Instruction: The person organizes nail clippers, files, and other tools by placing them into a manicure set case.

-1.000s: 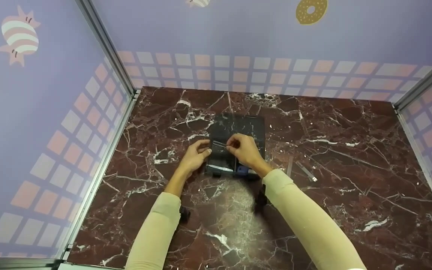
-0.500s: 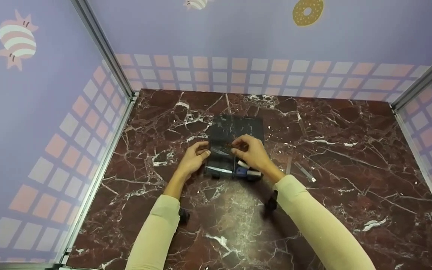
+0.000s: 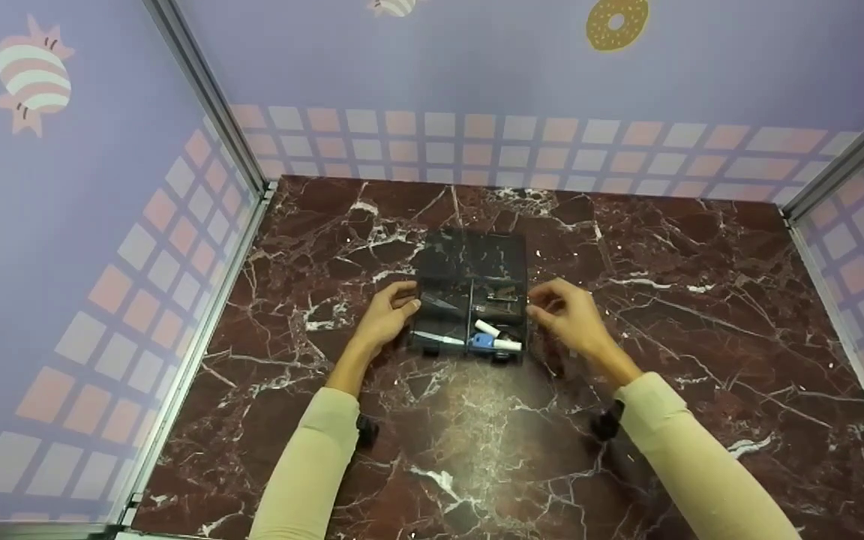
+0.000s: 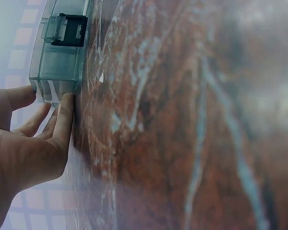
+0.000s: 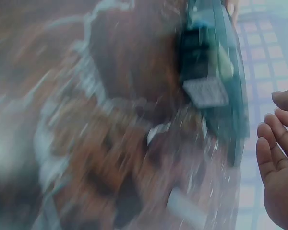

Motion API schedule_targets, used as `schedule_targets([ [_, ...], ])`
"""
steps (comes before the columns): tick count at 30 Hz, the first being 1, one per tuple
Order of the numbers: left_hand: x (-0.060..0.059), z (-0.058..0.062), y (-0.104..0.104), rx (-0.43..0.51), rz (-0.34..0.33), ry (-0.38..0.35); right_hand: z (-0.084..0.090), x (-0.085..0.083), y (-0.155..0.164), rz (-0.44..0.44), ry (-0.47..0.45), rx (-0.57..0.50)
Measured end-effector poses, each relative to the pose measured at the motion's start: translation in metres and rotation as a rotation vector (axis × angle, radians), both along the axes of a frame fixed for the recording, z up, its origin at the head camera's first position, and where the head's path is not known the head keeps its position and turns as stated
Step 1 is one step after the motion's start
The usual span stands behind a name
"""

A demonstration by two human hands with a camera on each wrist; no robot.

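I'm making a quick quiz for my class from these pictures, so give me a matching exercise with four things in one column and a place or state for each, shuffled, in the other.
Things:
1. left hand
2. right hand
3. organiser box
4. blue-and-white item

Places or states:
A. lies in the box's near right compartment
B. fingers touching the box's left side
C. stands on the marble table, lid open
D. just right of the box, holding nothing

Pairs: 1-B, 2-D, 3-C, 4-A

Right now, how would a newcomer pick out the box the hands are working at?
On the dark red marble table, look between the two hands at the middle. The box is smoky clear plastic, split into compartments, the near ones holding small white and blue items.
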State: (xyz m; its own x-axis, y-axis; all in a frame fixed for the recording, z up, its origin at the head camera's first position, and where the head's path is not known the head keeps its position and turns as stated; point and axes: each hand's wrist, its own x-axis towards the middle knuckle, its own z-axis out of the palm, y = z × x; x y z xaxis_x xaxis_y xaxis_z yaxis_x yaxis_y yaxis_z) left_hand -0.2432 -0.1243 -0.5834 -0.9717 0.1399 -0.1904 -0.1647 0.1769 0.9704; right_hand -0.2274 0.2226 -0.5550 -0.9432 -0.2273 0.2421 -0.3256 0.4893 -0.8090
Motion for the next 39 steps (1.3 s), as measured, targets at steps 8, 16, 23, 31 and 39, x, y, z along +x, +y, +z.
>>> schedule_targets([
  [8,-0.002,0.002,0.001,0.000,-0.009,0.013,-0.015,0.014,0.057,-0.124,-0.008,0.081],
  [16,-0.001,0.001,0.001,0.017,0.002,0.002,-0.034,0.027,0.105,-0.231,0.027,0.169],
  [23,-0.003,0.000,0.000,0.005,0.010,0.010,-0.046,0.036,0.127,-0.248,-0.039,0.156],
  [31,0.000,0.001,-0.001,-0.005,-0.001,0.014,-0.051,0.039,0.125,-0.226,-0.060,0.215],
  [39,0.002,0.001,-0.001,-0.007,-0.001,0.003,-0.050,0.042,0.121,-0.238,-0.072,0.244],
])
